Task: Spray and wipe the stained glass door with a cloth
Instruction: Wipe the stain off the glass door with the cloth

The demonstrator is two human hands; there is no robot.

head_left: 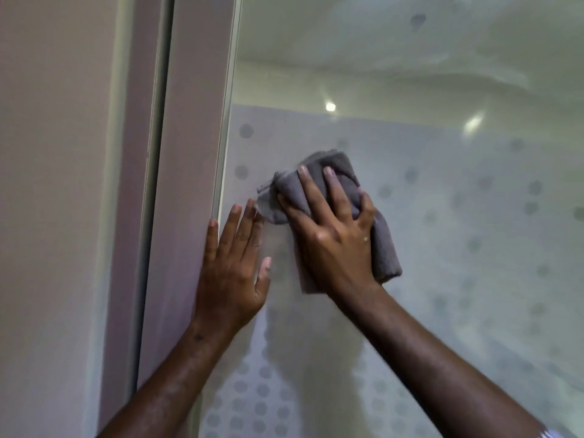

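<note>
We are in the wiping stage, by our reading; our right hand (pixel 335 235), at the centre of the frame, presses a folded grey microfibre cloth (pixel 384 248) flat against the frosted, dot-patterned glass door (pixel 458 248), fingers spread over the fabric and the thumb hooked along its left edge; our left hand (pixel 235 263), just left of the cloth, lies open against the glass beside the pale door frame (pixel 189 153), fingers straight and slightly apart, holding nothing; no spray bottle is in view, so we judge the spraying done for this patch; smears and dull marks show in the clear upper right pane, so much glass is left to wipe.
</note>
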